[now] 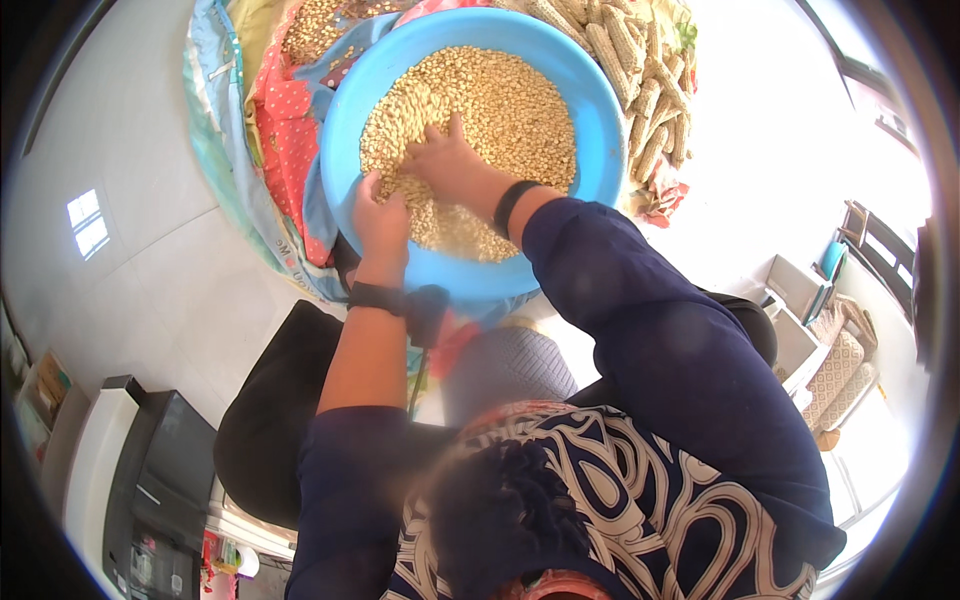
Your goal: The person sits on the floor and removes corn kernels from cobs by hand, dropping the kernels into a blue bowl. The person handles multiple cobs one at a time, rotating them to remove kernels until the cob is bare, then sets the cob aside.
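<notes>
A large blue plastic basin (600, 142) stands before me, with a broad heap of loose corn kernels (510, 97) in it. My left hand (381, 225) is at the basin's near left side, its fingers bent at the edge of the kernels; whether it grips any is unclear. To its right, my right hand (450, 161) lies on the kernels with its fingers spread. Kernels around both hands look blurred. Both wrists carry dark bands. Bare corn cobs (649, 97) are piled to the right of the basin.
Under and left of the basin lie bunched cloths, among them a red dotted cloth (289, 142) and a light blue one (217, 120). More kernels (311, 34) lie on cloth at the upper left. A black cabinet (169, 465) is at the lower left, a patterned chair (836, 375) at the right.
</notes>
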### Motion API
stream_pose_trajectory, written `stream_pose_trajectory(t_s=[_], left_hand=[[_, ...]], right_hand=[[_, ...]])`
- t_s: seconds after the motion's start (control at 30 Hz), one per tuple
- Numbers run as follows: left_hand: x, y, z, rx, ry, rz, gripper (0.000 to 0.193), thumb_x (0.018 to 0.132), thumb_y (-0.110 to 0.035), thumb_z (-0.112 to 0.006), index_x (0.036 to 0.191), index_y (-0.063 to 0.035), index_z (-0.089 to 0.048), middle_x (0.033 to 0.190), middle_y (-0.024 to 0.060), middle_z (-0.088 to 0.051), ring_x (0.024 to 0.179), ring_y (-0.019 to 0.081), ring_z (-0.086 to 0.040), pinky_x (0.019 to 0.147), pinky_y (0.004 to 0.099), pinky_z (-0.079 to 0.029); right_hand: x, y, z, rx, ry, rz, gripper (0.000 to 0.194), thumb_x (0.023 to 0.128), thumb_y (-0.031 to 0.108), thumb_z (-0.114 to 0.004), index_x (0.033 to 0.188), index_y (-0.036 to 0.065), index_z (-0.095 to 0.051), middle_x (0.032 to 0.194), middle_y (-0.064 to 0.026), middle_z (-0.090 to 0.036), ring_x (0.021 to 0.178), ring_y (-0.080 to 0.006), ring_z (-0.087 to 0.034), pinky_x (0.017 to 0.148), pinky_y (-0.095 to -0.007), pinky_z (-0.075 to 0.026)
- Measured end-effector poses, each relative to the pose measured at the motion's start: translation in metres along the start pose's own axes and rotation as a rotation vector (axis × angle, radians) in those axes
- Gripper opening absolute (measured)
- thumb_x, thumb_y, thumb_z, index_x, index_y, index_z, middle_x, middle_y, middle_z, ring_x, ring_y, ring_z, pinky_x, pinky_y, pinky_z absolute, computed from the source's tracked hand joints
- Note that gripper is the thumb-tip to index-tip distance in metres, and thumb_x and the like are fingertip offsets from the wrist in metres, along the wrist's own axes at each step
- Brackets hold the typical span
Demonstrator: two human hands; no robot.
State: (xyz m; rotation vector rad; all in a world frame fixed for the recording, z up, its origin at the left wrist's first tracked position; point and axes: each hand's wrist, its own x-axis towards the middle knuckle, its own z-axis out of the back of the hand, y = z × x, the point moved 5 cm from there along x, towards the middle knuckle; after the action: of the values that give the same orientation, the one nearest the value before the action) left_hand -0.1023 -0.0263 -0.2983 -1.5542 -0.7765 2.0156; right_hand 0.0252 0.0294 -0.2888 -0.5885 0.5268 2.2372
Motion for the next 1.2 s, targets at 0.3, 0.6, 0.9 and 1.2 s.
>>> stream_pose_trajectory(t_s=[0.3, 0.6, 0.9, 1.2], left_hand=[[-0.006, -0.019, -0.01, -0.1, 0.084, 0.138, 0.066, 0.083, 0.005, -0.052, 0.145, -0.0046, -0.034, 0.143, 0.016, -0.042, 0.109, 0.0265, -0.057, 0.069, 0.0331, -0.06], [-0.023, -0.001, -0.044, 0.188, 0.162, 0.26, 0.073, 0.084, 0.002, -0.056, 0.151, -0.0073, -0.03, 0.14, 0.0169, -0.045, 0.106, 0.0213, -0.057, 0.08, 0.0322, -0.054], [-0.005, 0.022, -0.053, -0.148, 0.189, 0.332, 0.055, 0.087, -0.004, -0.055, 0.14, -0.0058, -0.042, 0.123, 0.0123, -0.057, 0.096, 0.0202, -0.06, 0.076, 0.0382, -0.051], [0.019, -0.019, -0.043, 0.069, 0.018, -0.032, 0.061, 0.085, -0.005, -0.059, 0.143, -0.0006, -0.04, 0.128, 0.0169, -0.057, 0.108, 0.0253, -0.06, 0.089, 0.0346, -0.049]], right_hand=[[-0.031, -0.081, 0.004, 0.389, -0.129, -0.382, 0.079, 0.075, 0.045, -0.076, 0.144, 0.028, -0.042, 0.148, -0.0065, -0.04, 0.134, -0.033, -0.039, 0.104, -0.0659, -0.032], [-0.097, -0.033, -0.034, 0.86, -0.148, -0.748, 0.103, 0.067, 0.037, -0.082, 0.151, 0.019, -0.026, 0.151, -0.0298, -0.021, 0.135, -0.0578, -0.022, 0.106, -0.0574, -0.036], [-0.065, 0.005, -0.056, 1.359, -0.274, -0.792, 0.071, 0.073, 0.012, -0.071, 0.138, 0.007, -0.043, 0.136, -0.0338, -0.04, 0.112, -0.049, -0.055, 0.09, -0.0451, -0.051], [-0.046, -0.052, 0.004, 0.647, -0.421, -0.503, 0.076, 0.078, 0.022, -0.074, 0.145, 0.02, -0.039, 0.15, -0.0217, -0.033, 0.136, -0.0458, -0.033, 0.106, -0.0525, -0.04]])
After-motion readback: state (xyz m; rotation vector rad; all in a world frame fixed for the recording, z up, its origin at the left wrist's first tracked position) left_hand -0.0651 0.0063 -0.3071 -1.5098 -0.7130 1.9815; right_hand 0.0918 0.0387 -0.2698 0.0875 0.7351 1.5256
